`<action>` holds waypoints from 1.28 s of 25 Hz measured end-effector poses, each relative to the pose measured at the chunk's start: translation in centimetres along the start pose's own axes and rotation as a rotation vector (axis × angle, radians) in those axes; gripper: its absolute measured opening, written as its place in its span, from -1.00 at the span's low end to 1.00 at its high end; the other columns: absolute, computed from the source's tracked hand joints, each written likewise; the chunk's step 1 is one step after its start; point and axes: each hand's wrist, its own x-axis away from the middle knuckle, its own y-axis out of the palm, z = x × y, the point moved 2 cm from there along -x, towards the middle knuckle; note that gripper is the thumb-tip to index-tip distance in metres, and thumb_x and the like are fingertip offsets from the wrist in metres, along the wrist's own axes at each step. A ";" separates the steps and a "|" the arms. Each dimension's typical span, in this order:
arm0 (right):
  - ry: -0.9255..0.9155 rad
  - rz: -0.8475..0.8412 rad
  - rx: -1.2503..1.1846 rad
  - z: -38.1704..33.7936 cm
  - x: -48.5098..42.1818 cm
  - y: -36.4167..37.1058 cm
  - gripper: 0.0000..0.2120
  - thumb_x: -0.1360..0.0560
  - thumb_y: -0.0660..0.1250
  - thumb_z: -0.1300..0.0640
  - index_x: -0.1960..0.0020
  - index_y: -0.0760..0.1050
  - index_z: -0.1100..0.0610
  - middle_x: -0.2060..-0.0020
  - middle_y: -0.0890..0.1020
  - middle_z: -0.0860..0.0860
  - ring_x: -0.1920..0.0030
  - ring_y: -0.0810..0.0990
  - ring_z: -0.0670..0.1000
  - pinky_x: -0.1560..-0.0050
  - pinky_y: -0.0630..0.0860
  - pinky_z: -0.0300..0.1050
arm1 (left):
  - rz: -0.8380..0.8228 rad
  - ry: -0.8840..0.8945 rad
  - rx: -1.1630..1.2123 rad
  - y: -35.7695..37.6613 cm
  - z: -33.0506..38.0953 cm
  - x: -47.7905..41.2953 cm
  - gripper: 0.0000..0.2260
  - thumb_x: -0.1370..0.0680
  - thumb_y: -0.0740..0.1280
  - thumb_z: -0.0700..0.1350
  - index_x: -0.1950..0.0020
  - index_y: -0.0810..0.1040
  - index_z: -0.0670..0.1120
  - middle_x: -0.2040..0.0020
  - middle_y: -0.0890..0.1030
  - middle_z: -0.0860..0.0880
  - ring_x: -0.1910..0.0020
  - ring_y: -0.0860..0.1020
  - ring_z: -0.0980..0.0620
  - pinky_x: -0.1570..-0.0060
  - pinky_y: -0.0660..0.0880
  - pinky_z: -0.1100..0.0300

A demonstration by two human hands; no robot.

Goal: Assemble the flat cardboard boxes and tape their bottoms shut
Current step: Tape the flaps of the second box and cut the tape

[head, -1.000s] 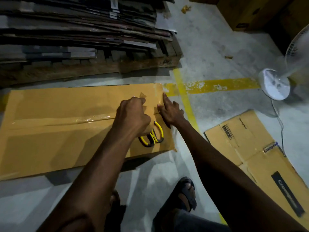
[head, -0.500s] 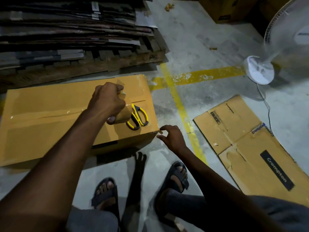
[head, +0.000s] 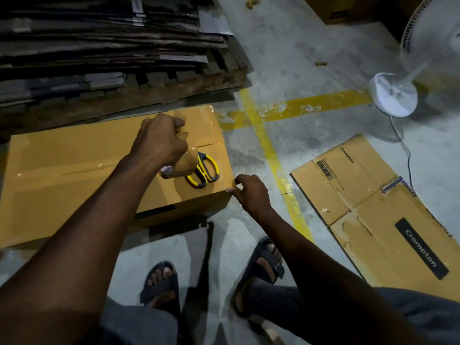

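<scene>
An assembled brown cardboard box point(head: 74, 170) stands on the concrete floor with clear tape along its top seam. My left hand point(head: 159, 140) grips a roll of clear tape point(head: 183, 165) above the box's right end. Yellow-and-black scissors point(head: 205, 170) lie on the box just right of the roll. My right hand point(head: 250, 192) is at the box's near right corner, its fingertips pinching the corner edge there. A flattened cardboard box point(head: 373, 210) with Crompton print lies on the floor to the right.
A wooden pallet point(head: 149, 93) stacked with flat cardboard sheets point(head: 99, 41) sits behind the box. A white pedestal fan point(head: 393, 95) with its cord stands at the right. Yellow floor lines point(head: 271, 150) cross the concrete. My sandalled feet point(head: 263, 265) are below. Another box point(head: 336, 8) is far back.
My right hand left the top of the box and came down to its near right corner. My left hand lifted with the tape roll, uncovering the scissors. The view pulled back.
</scene>
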 end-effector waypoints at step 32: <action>0.389 -0.118 0.047 -2.6 0.3 0.0 -0.38 -0.55 0.09 -0.38 0.34 0.43 0.13 0.25 0.62 0.22 0.16 0.59 0.25 0.26 0.31 -0.07 | -0.018 -0.009 0.045 -0.7 -0.4 0.9 -0.44 -0.47 0.36 -0.27 -0.46 0.37 -0.03 -0.37 0.45 -0.16 -0.33 0.40 -0.16 -0.17 0.43 -0.02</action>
